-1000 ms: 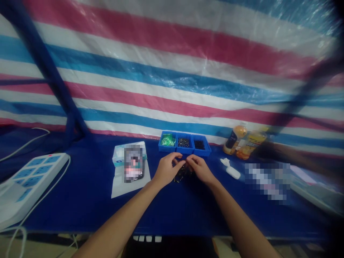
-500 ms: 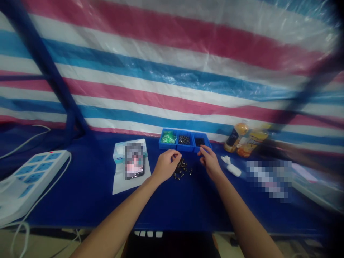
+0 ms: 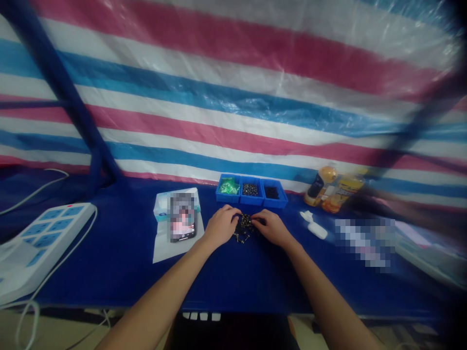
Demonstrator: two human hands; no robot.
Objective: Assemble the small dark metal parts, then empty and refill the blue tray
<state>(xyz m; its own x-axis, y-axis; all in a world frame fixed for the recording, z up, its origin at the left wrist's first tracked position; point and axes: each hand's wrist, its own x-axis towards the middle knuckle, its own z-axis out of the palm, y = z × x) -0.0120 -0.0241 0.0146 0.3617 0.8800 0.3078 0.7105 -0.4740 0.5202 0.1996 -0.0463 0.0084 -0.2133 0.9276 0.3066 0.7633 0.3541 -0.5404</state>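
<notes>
My left hand (image 3: 222, 226) rests at the left side of a pile of small dark and brassy metal parts (image 3: 245, 220), its fingers curled in toward the thumb. Whatever may lie between those fingertips is too small to make out. On the pile's right side is my right hand (image 3: 273, 227), with thumb and fingers closed at the edge of the parts. What it pinches, if anything, is hidden. Just behind the pile stand three joined blue bins: one with green packets (image 3: 229, 186), one with small silvery parts (image 3: 250, 189), one with black parts (image 3: 271, 193).
Left of my hands, a phone (image 3: 188, 233) leans on a tissue box (image 3: 160, 208). A white power strip (image 3: 62, 233) with a cable lies far left. To the right are a white earbud-like case (image 3: 317, 230), two drink bottles (image 3: 321, 185) and a pixelated item (image 3: 365, 243).
My right hand has come down from the black-parts bin, toward me and left, to the pile. My left hand has shifted slightly left.
</notes>
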